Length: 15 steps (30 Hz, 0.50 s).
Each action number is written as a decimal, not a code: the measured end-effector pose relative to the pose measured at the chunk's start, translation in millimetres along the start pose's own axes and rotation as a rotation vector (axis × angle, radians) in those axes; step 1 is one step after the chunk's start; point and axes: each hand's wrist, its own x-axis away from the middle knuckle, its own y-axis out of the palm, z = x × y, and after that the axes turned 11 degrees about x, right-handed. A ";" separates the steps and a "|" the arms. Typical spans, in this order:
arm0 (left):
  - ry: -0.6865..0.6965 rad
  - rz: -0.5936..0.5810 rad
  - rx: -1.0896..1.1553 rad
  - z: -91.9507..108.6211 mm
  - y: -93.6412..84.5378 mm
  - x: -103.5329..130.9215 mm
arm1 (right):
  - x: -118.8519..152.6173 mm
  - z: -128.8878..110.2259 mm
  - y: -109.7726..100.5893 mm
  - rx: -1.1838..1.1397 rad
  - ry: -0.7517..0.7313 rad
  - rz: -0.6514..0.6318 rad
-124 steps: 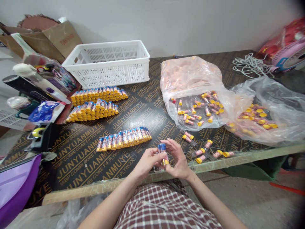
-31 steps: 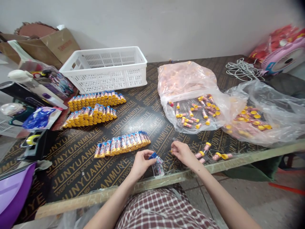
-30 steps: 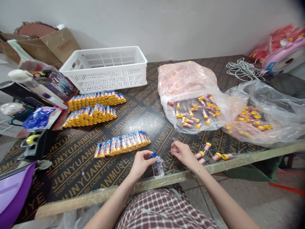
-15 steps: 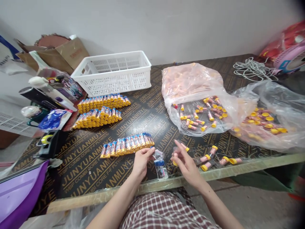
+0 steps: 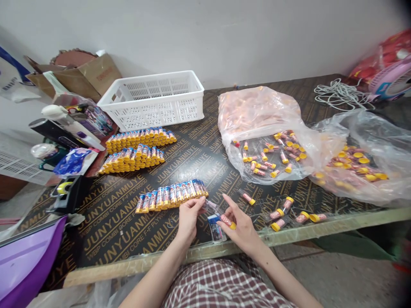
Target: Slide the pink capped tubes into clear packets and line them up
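Note:
My right hand [image 5: 242, 226] holds a clear tube with a yellow cap [image 5: 227, 221]; something pink shows inside it, and the index finger is raised. At the tube's clear far end, the thumb and fingers of my left hand [image 5: 189, 216] are pinched together; what they hold is too small to make out. Beneath the tube lies a small stack of blue-printed pieces [image 5: 215, 231] near the table edge. Just beyond my left hand stretches a row of blue-and-yellow tubes [image 5: 171, 194]. Another yellow-capped tube [image 5: 247, 196] lies beyond my right hand.
Several loose tubes [image 5: 282, 214] lie at the right front edge. Behind them are two plastic bags of tubes, one pinkish [image 5: 257, 107] and one clear [image 5: 369, 145]. A white basket [image 5: 154, 105] stands behind stacked tubes [image 5: 135, 158]. A tape dispenser [image 5: 69, 192] is at left.
My right hand has moved left, bringing the yellow-capped tube up to my left fingers and over the blue-printed stack. My left hand has barely shifted.

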 end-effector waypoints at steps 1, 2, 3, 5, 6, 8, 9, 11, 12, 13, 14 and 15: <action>0.006 -0.030 -0.023 -2.0 1.2 1.4 | 0.0 0.2 1.4 0.002 -0.007 -0.005; -0.001 -0.072 -0.035 -4.0 2.6 3.1 | -0.1 0.4 3.0 -0.001 -0.007 -0.008; -0.015 -0.120 -0.031 -5.7 3.9 4.7 | -0.2 0.8 4.6 -0.007 -0.002 -0.002; -0.047 -0.197 0.012 -7.1 6.3 7.2 | -0.1 1.8 7.0 -0.028 0.010 0.037; -0.058 -0.211 0.043 -6.4 6.9 7.7 | 0.5 2.4 7.4 -0.049 0.012 0.062; -0.073 -0.188 0.097 -2.4 6.6 6.4 | 2.5 3.7 6.6 -0.139 0.007 0.081; -0.082 -0.165 0.117 0.4 5.8 5.0 | 3.8 4.4 5.7 -0.206 0.000 0.067; -0.106 -0.137 0.137 5.9 3.6 1.5 | 6.3 5.7 3.8 -0.332 -0.021 0.019; -0.123 -0.141 0.137 7.9 2.6 0.2 | 6.9 6.3 3.2 -0.368 -0.036 0.003; -0.145 -0.157 0.134 9.0 2.0 -0.5 | 7.0 6.8 3.0 -0.373 -0.055 0.004; -0.171 -0.184 0.127 9.3 1.9 -0.4 | 6.4 7.1 3.0 -0.345 -0.075 0.022; -0.200 -0.219 0.116 9.0 2.3 0.4 | 5.2 7.3 3.1 -0.291 -0.095 0.055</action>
